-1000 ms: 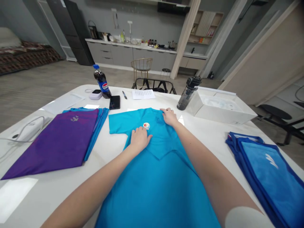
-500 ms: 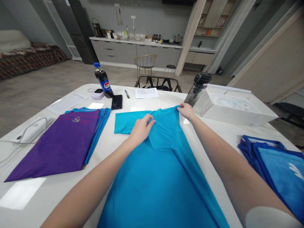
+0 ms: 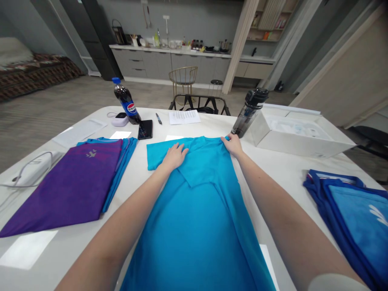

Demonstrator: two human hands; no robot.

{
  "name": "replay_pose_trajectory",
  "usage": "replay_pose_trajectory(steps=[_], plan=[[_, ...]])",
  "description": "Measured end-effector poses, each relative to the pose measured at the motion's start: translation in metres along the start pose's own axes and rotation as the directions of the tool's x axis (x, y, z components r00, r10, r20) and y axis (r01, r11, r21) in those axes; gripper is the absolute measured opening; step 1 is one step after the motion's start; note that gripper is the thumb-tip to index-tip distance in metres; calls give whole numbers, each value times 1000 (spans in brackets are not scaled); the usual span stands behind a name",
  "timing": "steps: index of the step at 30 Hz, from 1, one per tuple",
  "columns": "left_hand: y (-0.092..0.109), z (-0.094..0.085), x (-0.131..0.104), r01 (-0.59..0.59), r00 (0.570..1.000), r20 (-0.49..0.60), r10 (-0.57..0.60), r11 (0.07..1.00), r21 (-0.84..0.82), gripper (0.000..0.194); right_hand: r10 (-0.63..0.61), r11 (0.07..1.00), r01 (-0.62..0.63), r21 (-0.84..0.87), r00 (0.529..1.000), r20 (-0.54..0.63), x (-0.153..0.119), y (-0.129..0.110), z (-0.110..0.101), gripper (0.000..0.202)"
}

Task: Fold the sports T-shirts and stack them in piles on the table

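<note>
left hand [image 3: 176, 155] — lies loosely spread on smooth, thin turquoise shirt [image 3: 194, 218] | right hand [image 3: 233, 146] — pinches its folded shoulder edge | table [image 3: 281, 173]: glossy white

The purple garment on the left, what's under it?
Blue fabric peeks out beyond the far and right edges of the purple garment; anything beneath its middle is covered.

A turquoise short-sleeved shirt [image 3: 188, 226] lies lightly creased on the white table [image 3: 273, 161], collar [image 3: 203, 139] toward the far edge, one sleeve [image 3: 154, 157] stretched toward the left edge, and a pointed flap [image 3: 197, 173] of its cloth folded over the body.
</note>
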State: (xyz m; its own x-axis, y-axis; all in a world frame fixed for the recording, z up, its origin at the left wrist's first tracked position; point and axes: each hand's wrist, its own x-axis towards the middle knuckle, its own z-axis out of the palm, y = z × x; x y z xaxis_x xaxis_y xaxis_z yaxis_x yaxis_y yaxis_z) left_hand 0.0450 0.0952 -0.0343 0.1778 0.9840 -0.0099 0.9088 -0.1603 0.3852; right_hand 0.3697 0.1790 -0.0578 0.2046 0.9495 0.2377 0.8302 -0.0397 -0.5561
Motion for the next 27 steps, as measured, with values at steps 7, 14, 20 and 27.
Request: replay_pose_trajectory(steps=[7, 14, 20, 27], plan=[[-38, 7, 7, 115, 993, 4, -117, 982, 149, 70, 51, 994, -55, -96, 998, -40, -3, 14, -19, 40], [-57, -7, 6, 195, 981, -36, -191, 966, 167, 73, -163, 953, 166, -255, 986, 32, -65, -23, -32, 51], [-70, -10, 1, 241, 970, -67, -233, 953, 183, 76, -68, 931, 154, -332, 964, 257, -111, -22, -33, 59], [-74, -6, -2, 258, 965, -112, -238, 943, 210, 78, 69, 976, -40, -212, 989, 131, -86, -25, -22, 60]])
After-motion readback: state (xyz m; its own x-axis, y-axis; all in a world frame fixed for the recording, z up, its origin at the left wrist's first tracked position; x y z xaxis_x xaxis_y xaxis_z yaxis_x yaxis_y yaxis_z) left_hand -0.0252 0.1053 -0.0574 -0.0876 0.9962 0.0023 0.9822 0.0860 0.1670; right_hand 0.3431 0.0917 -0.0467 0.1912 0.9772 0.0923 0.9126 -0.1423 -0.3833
